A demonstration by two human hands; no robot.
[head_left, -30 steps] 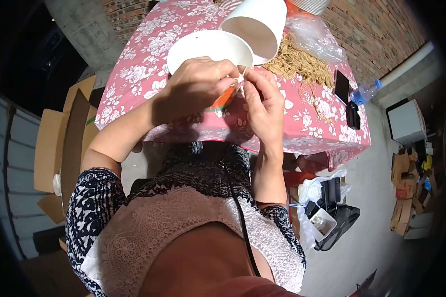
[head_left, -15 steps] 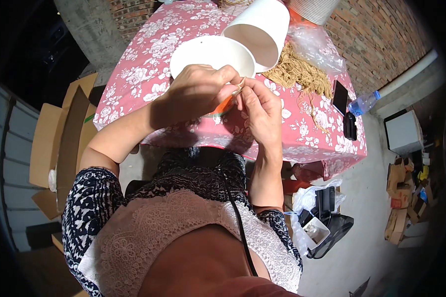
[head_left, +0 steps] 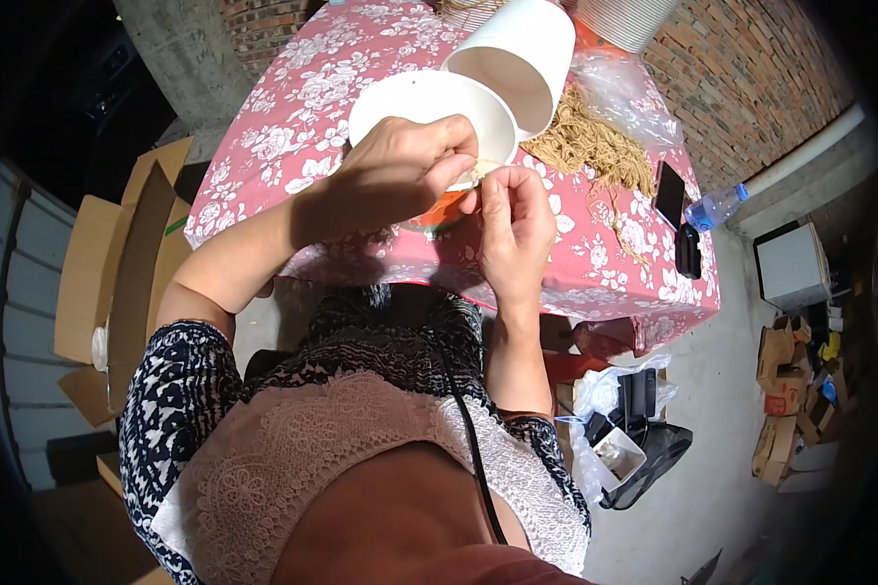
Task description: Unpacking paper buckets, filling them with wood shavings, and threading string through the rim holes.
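Between my left hand (head_left: 415, 161) and right hand (head_left: 519, 219), above the near side of the cloth-covered table (head_left: 273, 161), sits a small pale piece (head_left: 481, 170). Both hands narrow, thumb and finger pinched: left grips it from the left, right from the right. It seems to run left to right across the little gap, so neither hand is clearly nearer. Exact shape too small to tell, mostly covered by fingertips; can't say whether it's one strand or more.

Just under my fingers: orange item (head_left: 442, 210), partly hidden by left hand, kind unclear.

Beyond left hand, white bowl (head_left: 410, 96), opening up, near rim partly covered by my knuckles. Pale inner wall shows, one dark speck on it; bottom nearest me hidden. Just right of the bowl and farther off, white bucket (head_left: 517, 49) tilted, mouth toward me; inside shaded, can't tell contents.

Right of the bucket mouth, heap of tan strands (head_left: 585, 136), farther out than right hand, a few loose ends trailing toward me. Clear plastic bag (head_left: 626, 97) just behind the heap. Table's right edge: phone (head_left: 669, 195), black case (head_left: 689, 252), bottle (head_left: 717, 207) near each other.

Floor, to my right: white tray (head_left: 621, 458) by crumpled plastic, something pale in it, too small to name.
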